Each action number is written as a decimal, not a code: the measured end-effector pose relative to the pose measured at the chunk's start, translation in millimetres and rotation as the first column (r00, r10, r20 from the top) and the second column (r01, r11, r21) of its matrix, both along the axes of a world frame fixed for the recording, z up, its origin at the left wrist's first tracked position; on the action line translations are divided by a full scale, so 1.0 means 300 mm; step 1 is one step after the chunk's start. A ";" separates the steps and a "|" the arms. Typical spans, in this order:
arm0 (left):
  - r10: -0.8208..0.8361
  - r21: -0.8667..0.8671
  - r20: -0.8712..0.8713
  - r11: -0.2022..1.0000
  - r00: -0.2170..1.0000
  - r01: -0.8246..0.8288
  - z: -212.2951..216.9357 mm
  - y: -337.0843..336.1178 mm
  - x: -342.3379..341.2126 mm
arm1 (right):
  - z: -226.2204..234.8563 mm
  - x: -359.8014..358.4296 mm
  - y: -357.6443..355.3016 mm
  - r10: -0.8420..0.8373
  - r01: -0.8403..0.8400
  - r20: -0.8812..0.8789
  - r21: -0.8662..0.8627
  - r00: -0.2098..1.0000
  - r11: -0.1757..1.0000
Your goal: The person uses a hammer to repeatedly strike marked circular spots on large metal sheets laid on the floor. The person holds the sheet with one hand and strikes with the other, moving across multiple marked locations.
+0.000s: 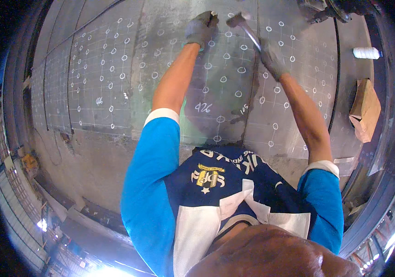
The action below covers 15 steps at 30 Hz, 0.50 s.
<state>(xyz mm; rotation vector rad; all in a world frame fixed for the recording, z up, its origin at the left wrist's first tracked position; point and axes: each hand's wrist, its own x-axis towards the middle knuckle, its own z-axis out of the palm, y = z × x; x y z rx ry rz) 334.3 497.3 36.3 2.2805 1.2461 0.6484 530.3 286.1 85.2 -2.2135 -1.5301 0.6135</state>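
My left hand (202, 28), in a dark grey glove, is closed low over a steel plate (197, 122) at the far side. A short rod with a pale end (214, 14) pokes up from its fingers; the glove hides the rest. My right hand (272, 59), also gloved, grips the handle of a hammer (251, 37). The hammer's head is raised just right of my left hand, apart from the rod, and looks slightly blurred. Chalk lines and several small chalk circles cover the plate around both hands.
More chalk-marked plates (98, 87) lie to the left, with seams between them. On the right are a white spool of thread (366, 53) and a torn brown cardboard box (365, 111). Dark machinery (329, 10) stands at the far right; an orange object (29, 161) is at the left.
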 end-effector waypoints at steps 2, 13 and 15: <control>0.047 -0.099 0.057 0.994 0.997 -0.041 -0.003 0.014 0.024 | -0.161 0.060 -0.118 0.095 -0.162 0.323 0.190 0.942 0.968; 0.384 -0.281 0.221 0.905 0.897 -0.319 0.046 0.209 -0.350 | -0.276 0.021 -0.302 0.299 -0.252 0.399 -0.167 0.867 0.953; 0.379 -0.435 0.219 0.863 0.899 -0.257 0.009 0.242 -0.390 | -0.282 0.018 -0.300 0.366 -0.297 0.463 -0.218 0.807 0.930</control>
